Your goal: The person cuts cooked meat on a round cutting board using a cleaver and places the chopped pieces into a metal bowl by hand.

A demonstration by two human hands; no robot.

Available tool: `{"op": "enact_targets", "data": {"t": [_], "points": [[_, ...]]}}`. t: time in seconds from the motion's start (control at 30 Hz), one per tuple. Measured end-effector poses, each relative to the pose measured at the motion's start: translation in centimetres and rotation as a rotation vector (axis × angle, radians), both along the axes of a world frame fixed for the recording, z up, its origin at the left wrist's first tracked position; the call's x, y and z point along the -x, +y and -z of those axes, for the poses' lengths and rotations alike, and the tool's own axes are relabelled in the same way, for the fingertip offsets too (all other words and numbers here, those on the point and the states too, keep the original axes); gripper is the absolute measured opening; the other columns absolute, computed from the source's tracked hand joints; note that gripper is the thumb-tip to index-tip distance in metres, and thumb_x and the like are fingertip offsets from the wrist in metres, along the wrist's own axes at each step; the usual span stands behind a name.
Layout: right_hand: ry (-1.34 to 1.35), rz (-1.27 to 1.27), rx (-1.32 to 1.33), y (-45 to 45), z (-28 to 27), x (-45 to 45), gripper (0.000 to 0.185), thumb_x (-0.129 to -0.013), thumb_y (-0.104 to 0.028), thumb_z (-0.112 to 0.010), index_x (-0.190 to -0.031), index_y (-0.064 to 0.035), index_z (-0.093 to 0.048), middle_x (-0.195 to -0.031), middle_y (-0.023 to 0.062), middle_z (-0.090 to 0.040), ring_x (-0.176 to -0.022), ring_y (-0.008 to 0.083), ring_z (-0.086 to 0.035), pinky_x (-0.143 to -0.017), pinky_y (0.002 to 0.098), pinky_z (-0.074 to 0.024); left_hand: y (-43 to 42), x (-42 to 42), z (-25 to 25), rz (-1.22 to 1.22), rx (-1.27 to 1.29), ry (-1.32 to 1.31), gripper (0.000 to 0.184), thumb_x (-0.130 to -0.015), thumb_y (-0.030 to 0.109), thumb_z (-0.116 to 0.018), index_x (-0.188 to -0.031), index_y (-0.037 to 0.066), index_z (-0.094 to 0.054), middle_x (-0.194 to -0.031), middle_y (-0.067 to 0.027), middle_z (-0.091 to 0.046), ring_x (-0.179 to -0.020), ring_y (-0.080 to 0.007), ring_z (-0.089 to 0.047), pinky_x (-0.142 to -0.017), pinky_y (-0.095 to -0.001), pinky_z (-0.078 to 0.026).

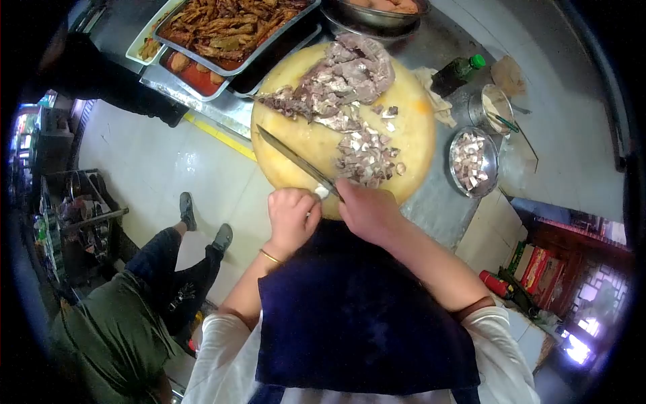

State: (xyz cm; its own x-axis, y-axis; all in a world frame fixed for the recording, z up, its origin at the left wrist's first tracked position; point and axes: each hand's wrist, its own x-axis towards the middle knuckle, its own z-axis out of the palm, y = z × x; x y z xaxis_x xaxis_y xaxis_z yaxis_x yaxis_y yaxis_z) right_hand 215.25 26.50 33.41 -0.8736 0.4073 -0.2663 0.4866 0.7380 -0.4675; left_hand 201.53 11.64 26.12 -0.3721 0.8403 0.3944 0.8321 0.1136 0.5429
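Note:
My right hand (369, 210) grips the handle of a long knife (296, 159), whose blade points up and left over the round yellow cutting board (293, 138). At the board's near edge, my left hand (293, 214) has its fingers curled around or against a small white piece (321, 192), close to the knife. Chopped meat cubes (367, 158) lie on the board above my right hand. Larger pieces of cooked meat (356, 71) are heaped at the board's far side.
Trays of braised food (232, 30) stand at the back left. On the right are a green-capped bottle (457, 75), a metal pot (490, 108) and a metal bowl of cubes (473, 161). A person in a green shirt (118, 333) is at the lower left.

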Motion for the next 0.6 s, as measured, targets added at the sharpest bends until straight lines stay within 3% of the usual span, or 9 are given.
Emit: {"op": "enact_targets", "data": {"t": [0.27, 0.37, 0.53, 0.6], "points": [[0.095, -0.028, 0.036, 0.2, -4.2, -0.2, 0.035, -0.094, -0.025, -0.06, -0.119, -0.0053, -0.048, -0.088, 0.0196, -0.068, -0.077, 0.0411, -0.067, -0.065, 0.0522, -0.0526, -0.1, -0.2, -0.5, -0.043, 0.024, -0.061, 0.015, -0.074, 0.012, -0.072, -0.087, 0.013, -0.065, -0.088, -0.0042, -0.061, -0.088, -0.0289, -0.057, -0.08, -0.0416, -0.041], [-0.101, -0.08, -0.003, -1.1, -1.3, -0.1, 0.035, -0.093, -0.025, -0.061, -0.118, -0.0051, -0.048, -0.089, 0.0204, -0.068, -0.078, 0.0414, -0.067, -0.066, 0.0516, -0.0529, -0.1, -0.1, -0.3, -0.027, 0.002, -0.03, 0.015, -0.074, 0.012, -0.071, -0.087, 0.014, -0.066, -0.088, -0.0045, -0.06, -0.087, -0.0286, -0.056, -0.08, -0.0414, -0.041], [0.135, 0.193, 0.213, 1.1, 1.5, 0.0, 0.036, -0.092, -0.02, -0.063, -0.122, -0.0045, -0.05, -0.085, 0.0199, -0.068, -0.078, 0.0423, -0.068, -0.067, 0.0506, -0.0525, 0.6, 0.3, -0.4, 0.04, 0.03, -0.004, 0.014, -0.075, 0.011, -0.071, -0.088, 0.013, -0.067, -0.093, -0.0041, -0.062, -0.09, -0.0279, -0.056, -0.08, -0.041, -0.041], [0.278, 0.278, 0.175, 2.2, 0.6, -2.3, 0.038, -0.092, -0.02, -0.064, -0.125, -0.0059, -0.052, -0.084, 0.0192, -0.068, -0.077, 0.0404, -0.068, -0.067, 0.0489, -0.0534, 1.7, 0.4, -0.4, 0.047, 0.023, -0.04, 0.018, -0.076, 0.013, -0.071, -0.094, 0.013, -0.068, -0.099, -0.0056, -0.062, -0.095, -0.0286, -0.057, -0.084, -0.0415, -0.042]]}}
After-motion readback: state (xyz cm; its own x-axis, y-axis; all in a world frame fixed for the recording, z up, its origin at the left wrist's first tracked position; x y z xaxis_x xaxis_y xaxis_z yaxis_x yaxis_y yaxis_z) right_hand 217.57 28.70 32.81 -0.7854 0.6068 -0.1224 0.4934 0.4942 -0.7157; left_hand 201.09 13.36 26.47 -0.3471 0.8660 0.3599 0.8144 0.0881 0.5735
